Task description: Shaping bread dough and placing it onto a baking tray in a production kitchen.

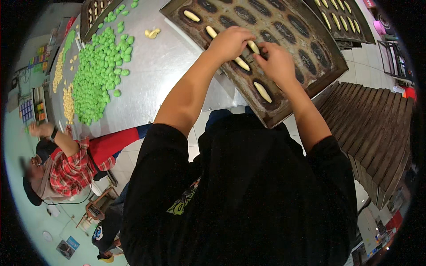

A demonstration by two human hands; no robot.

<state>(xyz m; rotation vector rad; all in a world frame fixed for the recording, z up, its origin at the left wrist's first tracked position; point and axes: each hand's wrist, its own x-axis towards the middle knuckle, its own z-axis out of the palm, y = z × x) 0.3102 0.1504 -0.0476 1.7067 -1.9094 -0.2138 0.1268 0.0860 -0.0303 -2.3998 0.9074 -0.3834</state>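
A dark metal baking tray with oval burn marks lies tilted in front of me, partly over the table's edge. Above it, both hands meet at a short pale dough stick. My left hand pinches its upper left end with closed fingers. At the lower right end, the curled fingers of my right hand grip it. More dough sticks rest on dark ovals: one at the tray's far left, one partly behind my left hand, one below it and one nearest me.
Left on the metal table are a heap of green dough balls, small yellow pieces and a few pale dough scraps. Another filled tray is far right. Stacked trays stand right. A co-worker is left.
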